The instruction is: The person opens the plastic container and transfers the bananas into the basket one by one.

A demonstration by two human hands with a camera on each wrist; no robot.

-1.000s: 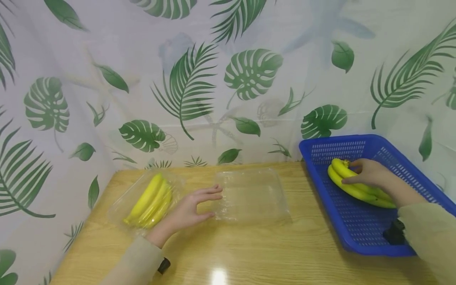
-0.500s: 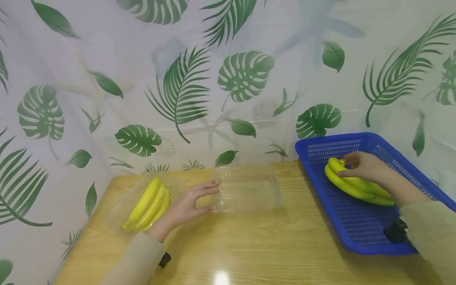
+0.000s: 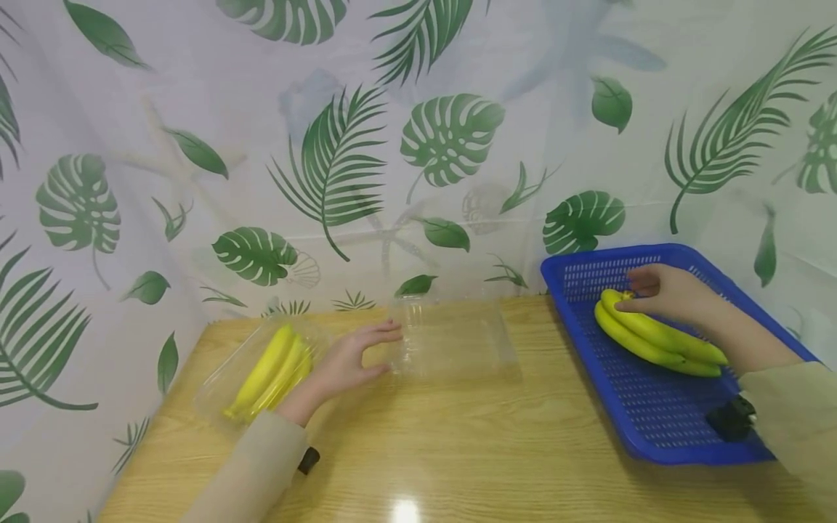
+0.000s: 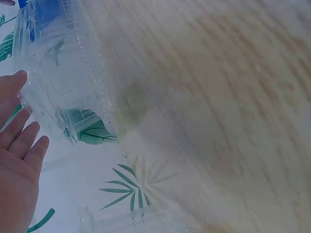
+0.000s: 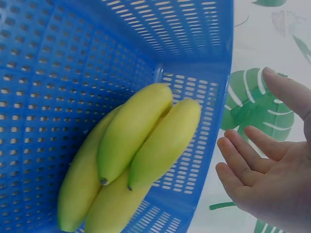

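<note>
My left hand (image 3: 353, 361) has its fingertips right at the left side of a clear plastic box (image 3: 458, 341) on the wooden table. In the left wrist view the same hand (image 4: 22, 160) lies beside the box (image 4: 63, 63), fingers loosely extended. Over a blue basket (image 3: 644, 436), my right hand (image 3: 673, 294) hovers with relaxed fingers close above the stem end of a bunch of bananas (image 3: 644, 338). The right wrist view shows nothing between the fingers of this hand (image 5: 267, 165); the yellow-green bananas (image 5: 133, 133) lie in the perforated basket (image 5: 29, 121).
Left on the table (image 3: 431, 450) stands another clear plastic box (image 3: 219, 370) with yellow bananas (image 3: 264, 370) in it, partly behind my left forearm. A white cloth with green leaves (image 3: 451, 138) hangs right behind the table. The basket's raised rim (image 3: 588, 385) borders the right side.
My right hand has risen off the bananas, which stay in the basket. The clear box and my left hand have shifted slightly toward the back.
</note>
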